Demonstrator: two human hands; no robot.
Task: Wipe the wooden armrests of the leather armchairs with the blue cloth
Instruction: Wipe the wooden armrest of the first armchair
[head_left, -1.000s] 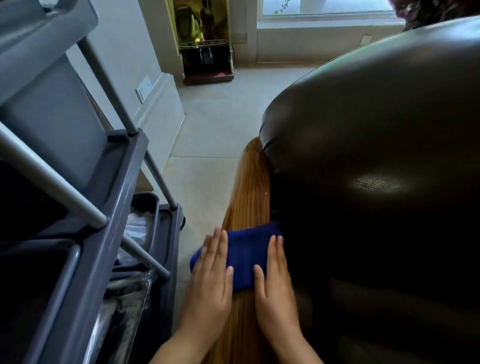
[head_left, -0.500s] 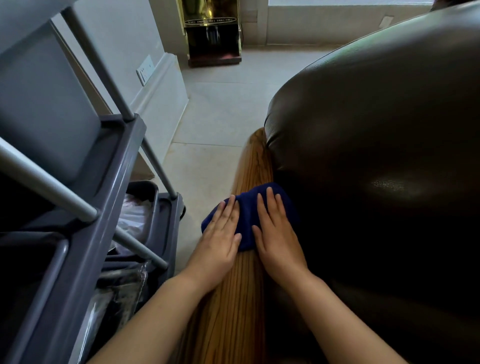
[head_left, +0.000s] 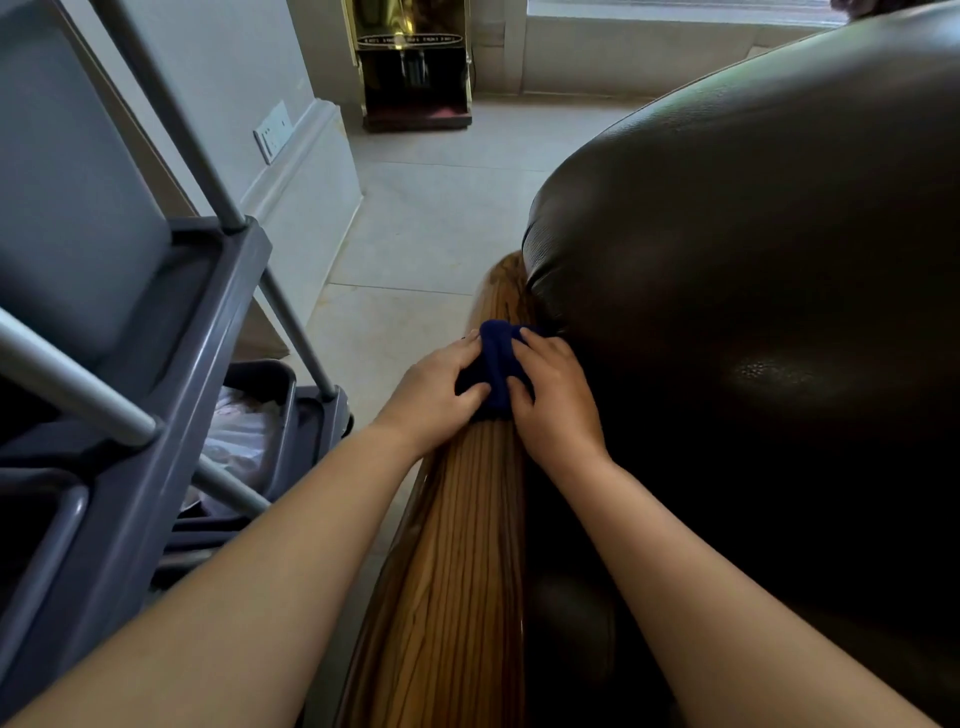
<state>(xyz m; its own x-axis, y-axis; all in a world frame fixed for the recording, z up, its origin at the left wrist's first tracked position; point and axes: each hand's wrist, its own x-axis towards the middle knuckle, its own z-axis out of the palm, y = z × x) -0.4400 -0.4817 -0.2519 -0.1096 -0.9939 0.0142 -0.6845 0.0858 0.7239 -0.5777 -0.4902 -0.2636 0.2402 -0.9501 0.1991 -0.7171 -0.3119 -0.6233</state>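
Hidden or cut off: most of the blue cloth is covered by the two hands, only a bunched middle strip showing; the far tip of the wooden armrest runs under the cushion's bulge; the cart is cropped at the left edge of the frame; the white contents of its lower tray are too dim to identify.
Blue cloth: dark blue, soft, crumpled into a wad, centre of frame, lying on top of the armrest, just beside the leather.
Left hand: fingers curled onto the cloth's left side, gripping it.
Right hand: fingers clenched on the cloth's right side, knuckles against the leather.
Wooden armrest: long, rounded, glossy, golden-brown with dark straight grain, running from bottom centre toward mid-frame.
Leather armchair: dark brown, puffy, fine-grained, faint sheen, filling the right half.
Cart: grey plastic shelves, pale metal tubes.
Floor: pale, matte tiles, thin joints.
Cabinet: brass-coloured, top centre, top cropped.
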